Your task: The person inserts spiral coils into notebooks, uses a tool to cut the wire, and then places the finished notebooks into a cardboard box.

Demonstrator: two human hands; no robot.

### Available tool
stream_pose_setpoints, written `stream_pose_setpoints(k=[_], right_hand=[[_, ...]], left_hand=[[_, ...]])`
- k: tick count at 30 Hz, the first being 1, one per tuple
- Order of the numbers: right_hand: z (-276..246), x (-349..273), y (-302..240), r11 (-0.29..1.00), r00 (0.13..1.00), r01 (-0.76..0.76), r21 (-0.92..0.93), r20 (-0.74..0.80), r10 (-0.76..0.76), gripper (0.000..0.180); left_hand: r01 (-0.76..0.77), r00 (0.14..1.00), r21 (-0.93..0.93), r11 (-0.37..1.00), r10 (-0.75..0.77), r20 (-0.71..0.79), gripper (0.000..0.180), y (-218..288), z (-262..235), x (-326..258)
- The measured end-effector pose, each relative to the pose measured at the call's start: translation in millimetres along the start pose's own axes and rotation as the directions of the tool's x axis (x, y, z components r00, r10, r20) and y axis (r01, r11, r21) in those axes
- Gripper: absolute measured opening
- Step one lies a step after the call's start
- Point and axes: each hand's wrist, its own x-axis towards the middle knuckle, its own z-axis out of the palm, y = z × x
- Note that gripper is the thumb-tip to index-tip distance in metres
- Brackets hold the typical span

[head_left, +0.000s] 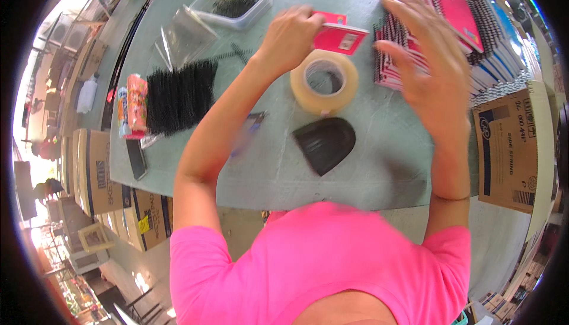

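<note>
My left hand (290,37) is closed on the edge of a red-covered notebook (338,37), held above the table just beyond a large roll of clear tape (325,83). The notebook is tilted, and the fingers hide part of it. My right hand (424,67) is raised with thumb and fingers apart, somewhat blurred and holding nothing. It is nearest a tall pile of spiral-bound notebooks (501,55), whose top one has a red cover (453,10). A black rounded piece with a ridged surface (325,144) lies on the table nearer to me than the tape.
The green-grey table (379,165) carries a bundle of black spiral coils (181,96), a clear plastic tub (261,8) of small black bits, a clear bag (185,35), colourful packets (136,105) and a phone (136,160). Cardboard boxes stand at the right (507,150) and left (92,171).
</note>
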Motion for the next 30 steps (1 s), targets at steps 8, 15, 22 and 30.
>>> stream_pose_setpoints(k=[8,15,22,30], right_hand=[[83.2,-62.7,3.5,0.89,0.822,-0.406,0.208,0.508,0.256,0.024],[87.8,-51.7,1.0,0.924,0.794,-0.353,0.144,0.569,0.214,0.016],[86.2,-43.4,-7.5,0.922,0.797,-0.347,0.173,0.573,0.193,0.019],[105.3,-43.4,-23.8,0.88,0.886,-0.343,0.329,0.425,0.187,0.018]], left_hand=[[0.31,0.949,-0.251,0.917,-0.283,0.14,0.012,-44.2,-35.2,-54.5],[0.821,0.57,-0.089,0.563,-0.807,0.151,0.032,-86.7,12.1,-92.6],[0.819,0.573,-0.171,0.548,-0.793,0.205,0.04,-88.7,31.0,-117.0],[0.783,0.61,-0.199,0.59,-0.665,0.431,0.051,-69.8,-10.1,-123.6]])
